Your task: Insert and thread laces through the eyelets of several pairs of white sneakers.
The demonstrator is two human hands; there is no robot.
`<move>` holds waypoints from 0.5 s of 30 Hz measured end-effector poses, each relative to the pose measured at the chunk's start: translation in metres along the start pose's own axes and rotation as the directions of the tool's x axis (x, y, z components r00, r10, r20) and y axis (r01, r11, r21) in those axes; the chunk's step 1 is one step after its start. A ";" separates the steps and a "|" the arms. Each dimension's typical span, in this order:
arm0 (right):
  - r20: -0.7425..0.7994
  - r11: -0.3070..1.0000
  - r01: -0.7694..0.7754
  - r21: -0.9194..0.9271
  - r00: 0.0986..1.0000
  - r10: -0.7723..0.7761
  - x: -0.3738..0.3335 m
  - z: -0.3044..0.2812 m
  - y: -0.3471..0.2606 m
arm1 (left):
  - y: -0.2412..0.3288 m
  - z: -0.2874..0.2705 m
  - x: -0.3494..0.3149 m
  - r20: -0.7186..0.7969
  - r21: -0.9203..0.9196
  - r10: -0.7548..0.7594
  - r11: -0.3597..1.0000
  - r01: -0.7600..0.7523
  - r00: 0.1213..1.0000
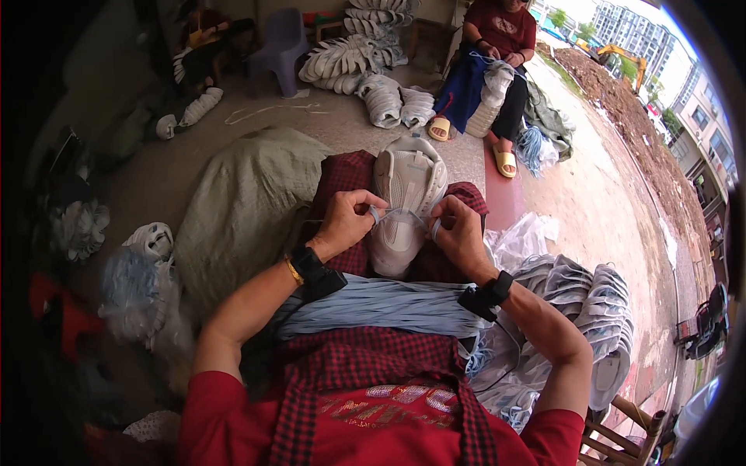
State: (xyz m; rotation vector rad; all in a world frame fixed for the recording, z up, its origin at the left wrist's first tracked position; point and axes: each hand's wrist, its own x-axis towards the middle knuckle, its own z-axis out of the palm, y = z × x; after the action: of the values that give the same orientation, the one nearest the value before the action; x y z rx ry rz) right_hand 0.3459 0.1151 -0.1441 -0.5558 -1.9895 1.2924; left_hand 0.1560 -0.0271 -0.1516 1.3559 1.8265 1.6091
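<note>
A pale grey-white sneaker (395, 252) rests on my lap, over the dark red checked cloth. Across its front runs a thin light blue shoelace (405, 212), drawn out to both sides. On the left of the shoe, my left hand (346, 222) pinches one end of the lace. Opposite it, my right hand (461, 239) pinches the other end, its fingers close to the shoe's side. Nearer to me, a thick bundle of light blue shoelaces (381, 309) lies across my lap. How far the lace passes through the eyelets is too small to tell.
Stacked white shoes (606, 311) stand at my right by a bamboo stool (622, 435). A green cloth sack (241, 210) lies at left. Farther off are shoe piles (342, 66), a purple chair (282, 46) and a seated person (501, 35) handling a shoe.
</note>
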 end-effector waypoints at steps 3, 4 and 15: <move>0.076 0.935 0.171 -0.311 0.985 -0.155 0.004 -0.001 -0.009 | 0.007 -0.003 0.001 0.040 0.045 -0.035 0.998 0.033 0.999; 0.071 0.936 0.169 -0.310 0.985 -0.154 0.004 0.000 -0.011 | 0.007 -0.004 0.001 0.058 0.053 -0.054 0.997 0.051 0.997; 0.023 0.923 0.059 -0.381 0.998 -0.055 0.005 0.005 -0.019 | -0.004 -0.007 0.002 0.082 -0.143 -0.129 0.980 0.140 0.988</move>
State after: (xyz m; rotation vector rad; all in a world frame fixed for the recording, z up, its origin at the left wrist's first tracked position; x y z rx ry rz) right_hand 0.3395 0.1076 -0.1261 -0.6667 -2.2658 0.8732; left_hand 0.1482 -0.0290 -0.1524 1.1839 1.6824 1.5709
